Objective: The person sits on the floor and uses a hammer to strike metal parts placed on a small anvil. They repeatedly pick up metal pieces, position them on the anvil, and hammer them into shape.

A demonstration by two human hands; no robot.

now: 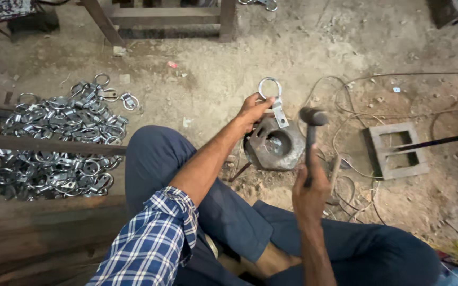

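Observation:
My left hand [253, 110] grips a shiny metal ring with a flat strap tab [273, 99], holding it upright on the far rim of a heavy rusty iron block [275, 145] that has a round hollow in its top. My right hand [309, 191] is closed around the dark handle of a hammer [312, 136], whose head is raised just right of the ring's tab, above the block. I sit on the dirt floor with my legs in blue trousers bent around the block.
A large pile of finished metal rings with tabs [62, 140] lies to the left, crossed by a wooden plank [49, 144]. A square metal frame piece [397, 150] and loose wires [377, 87] lie on the right. Wooden furniture legs [165, 21] stand at the back.

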